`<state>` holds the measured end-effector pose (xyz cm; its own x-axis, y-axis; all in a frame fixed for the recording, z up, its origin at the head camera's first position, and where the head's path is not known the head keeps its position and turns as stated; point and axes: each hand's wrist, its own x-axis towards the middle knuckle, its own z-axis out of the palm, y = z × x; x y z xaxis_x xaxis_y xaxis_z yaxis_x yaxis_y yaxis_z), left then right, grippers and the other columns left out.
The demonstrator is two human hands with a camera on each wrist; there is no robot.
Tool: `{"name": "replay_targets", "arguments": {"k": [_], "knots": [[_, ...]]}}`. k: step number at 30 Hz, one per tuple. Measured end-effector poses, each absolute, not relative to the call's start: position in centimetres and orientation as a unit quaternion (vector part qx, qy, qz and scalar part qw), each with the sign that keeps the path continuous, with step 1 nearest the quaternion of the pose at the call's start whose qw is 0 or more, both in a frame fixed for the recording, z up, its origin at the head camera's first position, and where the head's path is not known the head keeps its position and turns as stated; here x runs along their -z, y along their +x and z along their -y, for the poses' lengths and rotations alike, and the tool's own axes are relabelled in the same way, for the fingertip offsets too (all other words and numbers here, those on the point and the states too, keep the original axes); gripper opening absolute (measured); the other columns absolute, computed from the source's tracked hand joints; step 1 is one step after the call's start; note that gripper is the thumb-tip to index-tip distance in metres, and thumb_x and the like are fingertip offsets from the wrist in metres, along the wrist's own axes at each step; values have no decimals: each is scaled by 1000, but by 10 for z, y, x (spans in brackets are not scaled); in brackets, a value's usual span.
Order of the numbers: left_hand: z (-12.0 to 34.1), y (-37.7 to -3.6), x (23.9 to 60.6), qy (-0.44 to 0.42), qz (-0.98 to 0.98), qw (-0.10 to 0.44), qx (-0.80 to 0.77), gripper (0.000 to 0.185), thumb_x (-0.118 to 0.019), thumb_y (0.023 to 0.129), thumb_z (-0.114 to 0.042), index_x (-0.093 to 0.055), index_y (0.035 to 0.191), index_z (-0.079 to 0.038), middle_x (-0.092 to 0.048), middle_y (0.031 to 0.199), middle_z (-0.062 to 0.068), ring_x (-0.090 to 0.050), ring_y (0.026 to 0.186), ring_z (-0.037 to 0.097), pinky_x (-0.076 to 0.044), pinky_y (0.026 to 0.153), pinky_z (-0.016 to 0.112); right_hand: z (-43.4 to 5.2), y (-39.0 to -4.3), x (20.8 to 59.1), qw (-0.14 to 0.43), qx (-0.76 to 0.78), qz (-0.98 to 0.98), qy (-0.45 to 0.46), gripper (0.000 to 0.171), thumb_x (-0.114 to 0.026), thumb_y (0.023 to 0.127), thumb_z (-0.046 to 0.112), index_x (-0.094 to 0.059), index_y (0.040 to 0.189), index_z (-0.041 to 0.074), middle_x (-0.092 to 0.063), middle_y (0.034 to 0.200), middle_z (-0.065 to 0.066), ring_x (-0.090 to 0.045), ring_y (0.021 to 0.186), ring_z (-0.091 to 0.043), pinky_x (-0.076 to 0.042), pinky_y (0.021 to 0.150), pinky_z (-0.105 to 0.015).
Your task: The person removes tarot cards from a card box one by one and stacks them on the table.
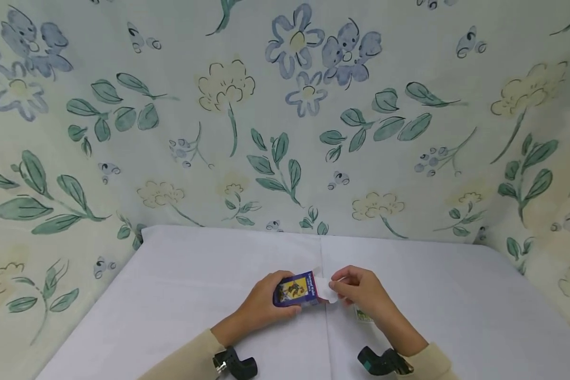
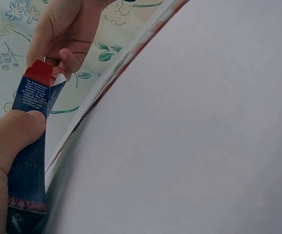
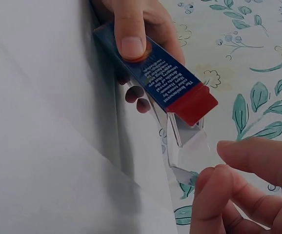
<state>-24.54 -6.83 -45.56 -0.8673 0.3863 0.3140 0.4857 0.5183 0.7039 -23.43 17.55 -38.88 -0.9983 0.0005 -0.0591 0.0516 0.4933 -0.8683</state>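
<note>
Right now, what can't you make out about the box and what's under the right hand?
- Blue card box: front print too small to read in the head view; the left hand covers its near end.
- Opened end: in the right wrist view the white flap is visible, but the inside is not.
- Small printed item on the white table: mostly hidden under the right hand.
- Left wrist view: box bottom cut off by the frame edge.

Small box (image 1: 296, 290): dark blue, yellow picture panel on its face, white lettering on the side, red band at the open end, white flap. Table cover (image 1: 180, 295): plain white. Backdrop cloth (image 1: 285, 132): pale cream, printed with blue flowers, faint yellow blooms, green leaves and stems. Sleeves (image 1: 190, 359): beige.
</note>
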Motion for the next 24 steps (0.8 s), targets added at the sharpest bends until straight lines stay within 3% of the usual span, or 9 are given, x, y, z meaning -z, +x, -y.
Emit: {"name": "replay_targets", "arguments": {"k": [24], "knots": [[77, -239, 454, -282, 870, 59, 399, 72, -75, 77, -52, -47, 135, -20, -55, 121, -6, -51, 102, 7, -45, 89, 31, -152, -231, 392, 53, 508, -860, -5, 18, -74, 84, 20, -66, 96, 9, -65, 78, -4, -57, 66, -20, -51, 56, -31]]}}
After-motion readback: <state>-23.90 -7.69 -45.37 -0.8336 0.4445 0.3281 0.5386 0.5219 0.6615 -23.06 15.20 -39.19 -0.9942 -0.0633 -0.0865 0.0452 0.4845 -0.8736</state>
